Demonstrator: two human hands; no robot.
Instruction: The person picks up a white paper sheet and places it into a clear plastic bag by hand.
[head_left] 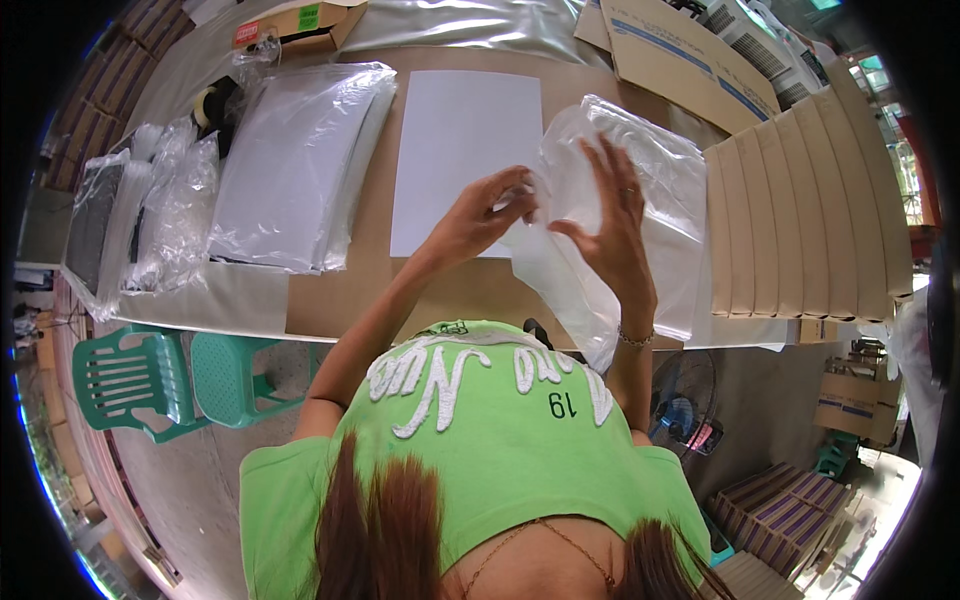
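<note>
My left hand [488, 212] has its fingers curled in a pinch at the edge of a transparent plastic bag [565, 285]. This bag is partly lifted and hangs down toward my shirt. My right hand [612, 235] is open, fingers spread, against the same bag. Beneath and to the right lies a pile of similar transparent plastic bags [672, 200]; where one bag ends and another begins is hard to see. A white sheet [465, 130] lies flat on brown cardboard just beyond my left hand.
Left of the sheet lies a stack of plastic-wrapped sheets [295, 165], with bundles of wrapped pieces [165, 215] beside it. A row of folded tan cardboard [800, 210] stands at the right. Green plastic chair [135, 380] and stool [240, 375] are below the table's left edge.
</note>
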